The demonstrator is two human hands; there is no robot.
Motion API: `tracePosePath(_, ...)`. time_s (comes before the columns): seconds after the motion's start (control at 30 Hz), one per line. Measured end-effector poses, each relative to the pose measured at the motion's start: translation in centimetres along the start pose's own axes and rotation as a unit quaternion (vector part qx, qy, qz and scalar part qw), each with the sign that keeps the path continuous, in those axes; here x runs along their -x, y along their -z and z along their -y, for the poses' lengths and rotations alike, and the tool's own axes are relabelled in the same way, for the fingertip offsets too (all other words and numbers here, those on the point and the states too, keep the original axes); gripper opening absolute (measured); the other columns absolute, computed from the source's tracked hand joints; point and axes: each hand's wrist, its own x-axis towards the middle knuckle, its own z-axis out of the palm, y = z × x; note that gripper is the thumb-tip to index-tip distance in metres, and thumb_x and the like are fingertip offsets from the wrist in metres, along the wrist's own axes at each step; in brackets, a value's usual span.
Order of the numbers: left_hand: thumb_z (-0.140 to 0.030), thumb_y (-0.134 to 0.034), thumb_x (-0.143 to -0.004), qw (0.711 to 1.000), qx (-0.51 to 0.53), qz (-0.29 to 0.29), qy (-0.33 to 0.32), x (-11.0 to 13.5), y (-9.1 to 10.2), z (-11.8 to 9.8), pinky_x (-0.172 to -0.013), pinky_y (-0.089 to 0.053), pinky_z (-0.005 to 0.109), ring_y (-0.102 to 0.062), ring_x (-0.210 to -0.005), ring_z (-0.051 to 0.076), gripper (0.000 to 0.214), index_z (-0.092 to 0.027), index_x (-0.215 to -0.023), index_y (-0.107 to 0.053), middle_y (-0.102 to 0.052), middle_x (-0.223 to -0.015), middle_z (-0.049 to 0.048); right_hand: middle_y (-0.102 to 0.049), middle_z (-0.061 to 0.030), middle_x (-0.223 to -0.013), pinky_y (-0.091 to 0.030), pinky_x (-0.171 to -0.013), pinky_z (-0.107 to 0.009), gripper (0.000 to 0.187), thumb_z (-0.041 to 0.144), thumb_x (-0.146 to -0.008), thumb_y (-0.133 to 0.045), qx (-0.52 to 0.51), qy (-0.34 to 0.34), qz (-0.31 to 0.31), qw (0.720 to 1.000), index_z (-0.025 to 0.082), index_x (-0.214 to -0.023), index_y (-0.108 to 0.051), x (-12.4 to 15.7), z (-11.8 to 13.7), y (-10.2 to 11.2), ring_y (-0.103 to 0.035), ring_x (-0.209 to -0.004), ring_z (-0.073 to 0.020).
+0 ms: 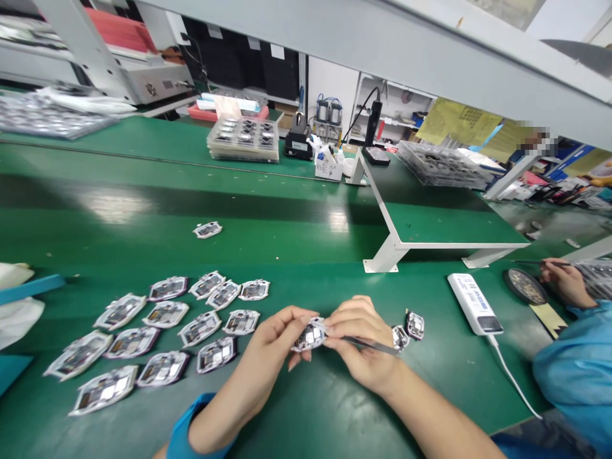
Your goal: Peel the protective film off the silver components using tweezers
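Note:
Close in front of me, my left hand is closed on a small white-rimmed watch case with a circuit board inside, gripping its left side. My right hand is closed too, its fingertips at the case's right edge. A dark, slim pair of tweezers lies along the right palm, its tip hidden among the fingers. Several similar watch cases lie in loose rows to the left of my hands. Two more small units, one of them a dark-edged unit, lie just right of my right hand.
A single case lies farther back on the green bench. To the right are a white corded device, a raised green shelf and a round dark dish near a co-worker's hand. Stacked trays stand behind.

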Motion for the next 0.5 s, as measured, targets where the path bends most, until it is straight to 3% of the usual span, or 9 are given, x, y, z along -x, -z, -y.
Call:
tracePosePath(0.2,-0.046,-0.067,-0.082,1.000,-0.009,0.001,0.013,0.11,-0.04,0.00,-0.042,-0.032,0.018,-0.048,-0.046,0.009,0.033,-0.015,-0.090,-0.066,-0.060,-0.053,-0.0038,-0.080,-0.0049,-0.082,-0.051,-0.076,-0.037,0.006,0.022,-0.093,-0.064,0.023,0.064,0.014,0.998,0.021,-0.092,-0.070,-0.24,-0.30,0.18,-0.072,-0.078,-0.0192)
tracePosePath(0.5,-0.044,-0.065,-0.082,1.000,0.002,0.004,0.018,0.28,-0.26,-0.20,-0.044,-0.033,0.018,-0.049,-0.050,0.010,0.030,-0.015,-0.085,-0.069,-0.061,-0.055,-0.0023,-0.079,-0.0055,-0.080,-0.055,-0.072,-0.037,0.005,0.020,-0.093,-0.065,0.021,0.076,0.009,0.997,0.021,-0.091,-0.069,-0.24,-0.20,0.17,-0.072,-0.075,-0.0193)
